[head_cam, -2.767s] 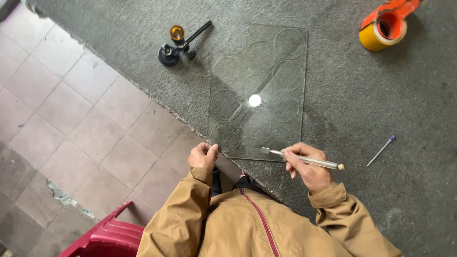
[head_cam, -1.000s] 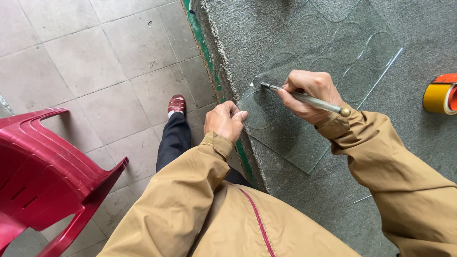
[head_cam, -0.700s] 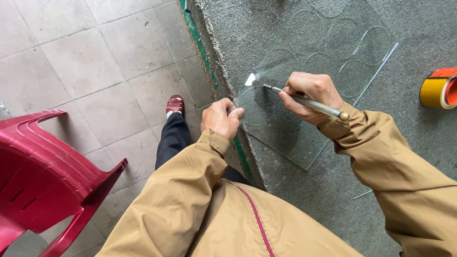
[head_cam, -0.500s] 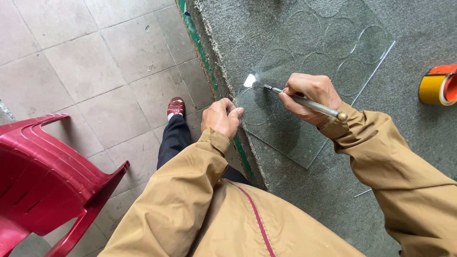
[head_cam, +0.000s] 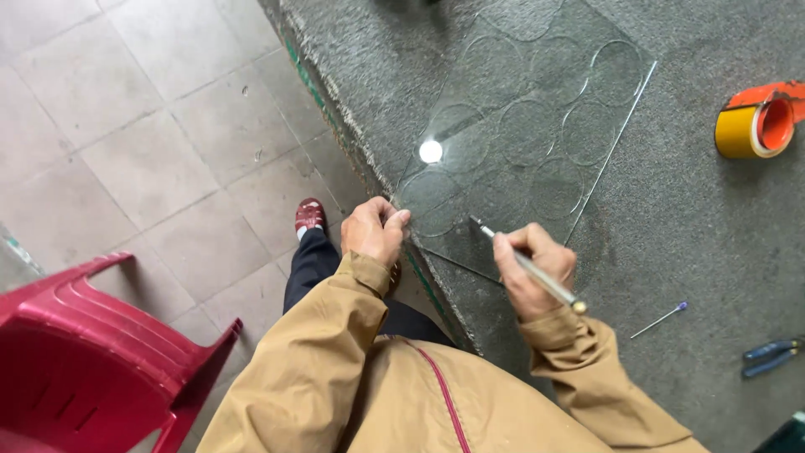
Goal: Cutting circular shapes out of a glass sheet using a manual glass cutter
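Note:
A clear glass sheet point(head_cam: 537, 117), scored with several circles, lies on the grey carpeted table point(head_cam: 671, 210), one corner reaching past the table's left edge. My left hand point(head_cam: 375, 231) pinches that near corner of the sheet at the edge. My right hand point(head_cam: 530, 267) holds a thin metal glass cutter point(head_cam: 524, 260) like a pen, its tip resting on the glass near the sheet's front edge. Both sleeves are tan.
A yellow tape roll point(head_cam: 745, 127) with an orange holder sits at the far right. A blue-headed pin point(head_cam: 662, 319) and blue-handled pliers point(head_cam: 771, 356) lie right of my right arm. A red plastic chair point(head_cam: 92, 361) stands on the tiled floor at lower left.
The view shifted, so the sheet now sits higher and more central. My right hand with the cutter moved from the sheet's left corner to its front edge. My left hand moved onto the glass corner.

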